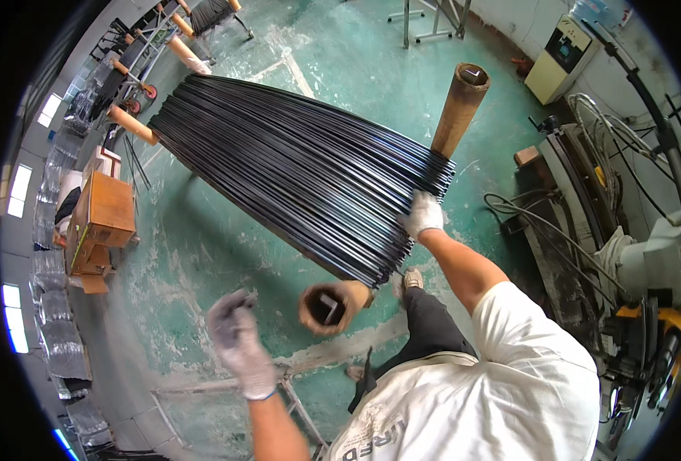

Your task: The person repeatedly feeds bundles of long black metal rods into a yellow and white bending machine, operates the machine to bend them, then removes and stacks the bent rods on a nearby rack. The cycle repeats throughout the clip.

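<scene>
A wide bundle of long, thin black rods (294,169) lies side by side on a rack, sloping from the far left to the near right. My right hand (422,215), in a whitish work glove, is at the near ends of the rods, its fingers bent over several of them. My left hand (239,338), in a glove with a grey, soiled palm, is raised in the air left of the rack. Motion blurs it; its fingers look loosely curled and apart, with nothing visible in them. It touches neither the rods nor the rack.
Brown tubes cover the rack's posts: an upright one (461,107) beyond my right hand and another (329,307) nearer me. Cardboard boxes (106,215) stand at the left. Machinery with loose cables (578,207) lines the right side, below a water dispenser (561,58). A metal frame (302,407) lies low beside my left forearm.
</scene>
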Tool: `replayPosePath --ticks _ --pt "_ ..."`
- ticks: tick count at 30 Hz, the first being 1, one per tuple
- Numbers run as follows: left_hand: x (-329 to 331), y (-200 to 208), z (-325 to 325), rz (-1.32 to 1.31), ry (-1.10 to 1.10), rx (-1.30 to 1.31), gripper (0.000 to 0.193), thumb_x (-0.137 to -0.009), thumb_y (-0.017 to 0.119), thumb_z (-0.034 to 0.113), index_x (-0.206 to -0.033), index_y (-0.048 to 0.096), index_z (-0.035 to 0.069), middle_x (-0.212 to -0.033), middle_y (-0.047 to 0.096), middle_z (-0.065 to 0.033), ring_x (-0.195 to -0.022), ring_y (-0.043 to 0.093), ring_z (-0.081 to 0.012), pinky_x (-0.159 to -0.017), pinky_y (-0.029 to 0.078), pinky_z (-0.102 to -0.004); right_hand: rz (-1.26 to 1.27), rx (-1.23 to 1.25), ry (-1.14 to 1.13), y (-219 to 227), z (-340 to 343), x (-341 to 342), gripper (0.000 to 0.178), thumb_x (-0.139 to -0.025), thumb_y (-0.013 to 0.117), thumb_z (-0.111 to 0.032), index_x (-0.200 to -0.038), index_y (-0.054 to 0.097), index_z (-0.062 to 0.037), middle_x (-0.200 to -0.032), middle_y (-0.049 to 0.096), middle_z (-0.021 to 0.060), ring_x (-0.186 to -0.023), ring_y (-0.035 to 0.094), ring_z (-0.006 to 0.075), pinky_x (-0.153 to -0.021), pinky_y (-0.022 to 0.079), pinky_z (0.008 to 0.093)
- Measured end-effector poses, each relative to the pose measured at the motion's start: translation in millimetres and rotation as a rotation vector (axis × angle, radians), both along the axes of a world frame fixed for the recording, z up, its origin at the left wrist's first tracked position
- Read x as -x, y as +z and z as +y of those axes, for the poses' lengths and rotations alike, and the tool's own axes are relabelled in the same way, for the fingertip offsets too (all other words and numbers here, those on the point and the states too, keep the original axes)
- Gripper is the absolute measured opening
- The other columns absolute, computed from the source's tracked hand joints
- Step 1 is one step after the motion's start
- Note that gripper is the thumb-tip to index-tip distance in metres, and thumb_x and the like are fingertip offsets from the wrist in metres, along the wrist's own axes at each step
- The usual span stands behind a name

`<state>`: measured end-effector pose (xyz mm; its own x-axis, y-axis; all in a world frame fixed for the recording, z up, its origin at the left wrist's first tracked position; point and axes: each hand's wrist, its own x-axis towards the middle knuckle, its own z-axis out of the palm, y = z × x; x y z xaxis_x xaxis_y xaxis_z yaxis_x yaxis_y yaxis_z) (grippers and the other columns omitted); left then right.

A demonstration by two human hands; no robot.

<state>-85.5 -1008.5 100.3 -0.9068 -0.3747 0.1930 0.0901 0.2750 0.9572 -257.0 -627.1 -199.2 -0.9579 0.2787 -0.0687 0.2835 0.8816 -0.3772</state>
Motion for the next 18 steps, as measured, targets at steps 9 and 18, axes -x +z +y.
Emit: replayPosePath --ticks 9,18 --pt "63 -17 114 -0.412 0.061 -0.159 0.013 -0.107 0.07 0.003 -0.118 0.071 -0.003 -0.11 0.076 -0.0108 -0.102 0.071 -0.0185 -0.097 0.058 -0.0353 -0.433 0.009 0.122 -24 -14 81 0.064 -0.094 0.087 -0.05 -0.134 0.065 -0.0051 -0.133 0.075 0.0172 -0.128 0.072 0.0345 -0.107 0.06 0.0473" --pt "82 -14 106 -0.493 0.006 -0.036 0.018 -0.104 0.069 0.003 -0.119 0.071 -0.005 -0.11 0.076 -0.0096 -0.101 0.069 -0.0183 -0.096 0.057 -0.035 -0.571 0.187 0.336 -13 13 105 0.033 -0.095 0.08 -0.031 -0.118 0.083 -0.0077 -0.122 0.082 0.0221 -0.118 0.079 0.0389 -0.103 0.064 0.0494"
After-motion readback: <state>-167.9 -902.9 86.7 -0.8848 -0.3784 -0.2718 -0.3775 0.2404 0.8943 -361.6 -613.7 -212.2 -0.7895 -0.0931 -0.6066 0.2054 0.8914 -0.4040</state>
